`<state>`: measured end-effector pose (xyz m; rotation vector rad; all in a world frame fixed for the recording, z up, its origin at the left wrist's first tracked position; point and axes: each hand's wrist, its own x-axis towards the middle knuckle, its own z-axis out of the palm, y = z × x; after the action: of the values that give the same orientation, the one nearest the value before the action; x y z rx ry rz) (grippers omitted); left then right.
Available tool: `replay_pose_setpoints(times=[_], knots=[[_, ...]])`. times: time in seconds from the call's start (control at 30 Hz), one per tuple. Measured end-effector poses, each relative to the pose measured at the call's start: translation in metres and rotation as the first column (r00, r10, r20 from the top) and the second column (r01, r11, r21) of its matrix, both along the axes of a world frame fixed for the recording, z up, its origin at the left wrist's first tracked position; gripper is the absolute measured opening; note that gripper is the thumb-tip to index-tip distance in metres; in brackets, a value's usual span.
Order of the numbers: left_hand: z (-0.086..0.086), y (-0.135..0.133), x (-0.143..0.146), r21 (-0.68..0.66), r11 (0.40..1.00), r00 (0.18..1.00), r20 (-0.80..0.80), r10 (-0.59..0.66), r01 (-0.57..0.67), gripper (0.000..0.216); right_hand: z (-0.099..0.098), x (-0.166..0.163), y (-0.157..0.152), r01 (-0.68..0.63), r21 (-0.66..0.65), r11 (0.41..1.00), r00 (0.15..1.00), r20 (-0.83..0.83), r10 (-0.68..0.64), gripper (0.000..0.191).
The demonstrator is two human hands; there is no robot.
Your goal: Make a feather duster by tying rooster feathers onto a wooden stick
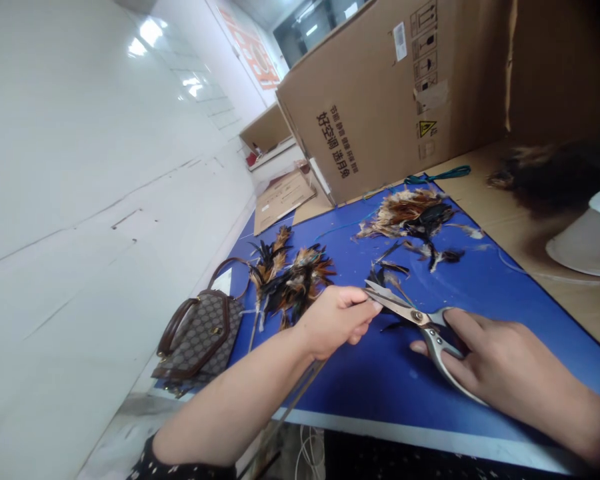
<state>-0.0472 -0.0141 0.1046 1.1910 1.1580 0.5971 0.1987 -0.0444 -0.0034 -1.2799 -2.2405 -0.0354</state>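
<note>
My right hand (510, 367) grips a pair of scissors (433, 337) by its grey handles, with thumb and fingers in the loops. The blades are parted, and their tips lie at the fingertips of my left hand (337, 320). Those fingers are pinched together. A thin stick (303, 393) slants up from the table's front edge under my forearm and seems to run into the left hand; its upper end is hidden. Just behind the blades lie a few loose dark feathers (387, 270). A bunch of brown and black feathers (300, 280) rests beyond my left wrist.
A larger pile of feathers (410, 210) lies at the back of the blue table mat (510, 300). A patterned handbag (205, 333) stands at the left edge beside the white wall. Behind rises a big cardboard box (380, 113). A whitish container (590, 233) is at the right.
</note>
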Motion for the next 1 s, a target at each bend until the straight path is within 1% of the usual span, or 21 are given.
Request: replay_pose_setpoints(times=[0.17, 0.27, 0.33, 0.4, 0.47, 0.53, 0.6, 0.63, 0.67, 0.73, 0.8, 0.83, 0.9, 1.0], knots=[[0.0, 0.0, 0.0, -0.005, 1.0, 1.0, -0.023, -0.014, 0.014, 0.043, 0.0, 0.002, 0.002, -0.023, 0.039, 0.999, 1.0, -0.005, 0.023, 0.044], [-0.003, 0.0, 0.001, -0.002, 1.0, 0.999, -0.028, -0.03, 0.03, 0.044, -0.003, 0.003, 0.003, -0.042, 0.057, 0.997, 0.999, -0.017, 0.043, 0.043], [-0.004, 0.001, 0.001, 0.003, 0.999, 0.999, -0.024, -0.046, 0.046, 0.045, -0.006, 0.005, 0.004, -0.06, 0.047, 0.997, 0.998, -0.033, 0.061, 0.042], [-0.003, 0.002, 0.001, 0.015, 0.998, 0.998, -0.025, -0.055, 0.056, 0.044, -0.007, 0.005, 0.004, -0.068, -0.02, 0.998, 0.995, -0.079, 0.066, 0.041], [-0.002, 0.004, 0.0, 0.04, 0.998, 0.998, -0.042, -0.055, 0.057, 0.039, -0.005, 0.003, 0.005, -0.052, -0.148, 0.988, 0.981, -0.192, 0.023, 0.041], [0.0, 0.005, -0.001, 0.066, 0.995, 0.995, -0.08, -0.063, 0.069, 0.038, 0.001, -0.002, 0.007, -0.028, -0.295, 0.955, 0.929, -0.361, -0.084, 0.043], [0.003, 0.005, -0.003, 0.089, 0.991, 0.987, -0.133, -0.087, 0.099, 0.04, 0.011, -0.007, 0.008, -0.032, -0.41, 0.911, 0.825, -0.526, -0.208, 0.043], [0.004, 0.006, -0.003, 0.099, 0.987, 0.981, -0.161, -0.106, 0.122, 0.042, 0.017, -0.01, 0.009, -0.059, -0.45, 0.891, 0.764, -0.595, -0.249, 0.043], [0.006, 0.005, -0.003, 0.109, 0.983, 0.975, -0.186, -0.125, 0.146, 0.044, 0.022, -0.013, 0.01, -0.105, -0.476, 0.873, 0.702, -0.657, -0.274, 0.042], [0.009, 0.005, -0.002, 0.112, 0.974, 0.959, -0.23, -0.167, 0.197, 0.045, 0.033, -0.019, 0.011, -0.22, -0.482, 0.848, 0.594, -0.756, -0.275, 0.044], [0.012, 0.004, 0.0, 0.09, 0.966, 0.941, -0.264, -0.211, 0.242, 0.042, 0.04, -0.025, 0.012, -0.312, -0.447, 0.838, 0.528, -0.815, -0.238, 0.046], [0.013, 0.004, 0.001, 0.07, 0.961, 0.93, -0.28, -0.24, 0.269, 0.041, 0.043, -0.028, 0.013, -0.339, -0.427, 0.838, 0.515, -0.83, -0.215, 0.046], [0.014, 0.003, 0.003, 0.03, 0.94, 0.895, -0.317, -0.313, 0.339, 0.039, 0.045, -0.032, 0.013, -0.377, -0.396, 0.837, 0.518, -0.84, -0.164, 0.045], [0.013, 0.003, 0.003, -0.017, 0.892, 0.819, -0.388, -0.423, 0.452, 0.034, 0.047, -0.034, 0.014, -0.427, -0.387, 0.817, 0.576, -0.813, -0.084, 0.035]])
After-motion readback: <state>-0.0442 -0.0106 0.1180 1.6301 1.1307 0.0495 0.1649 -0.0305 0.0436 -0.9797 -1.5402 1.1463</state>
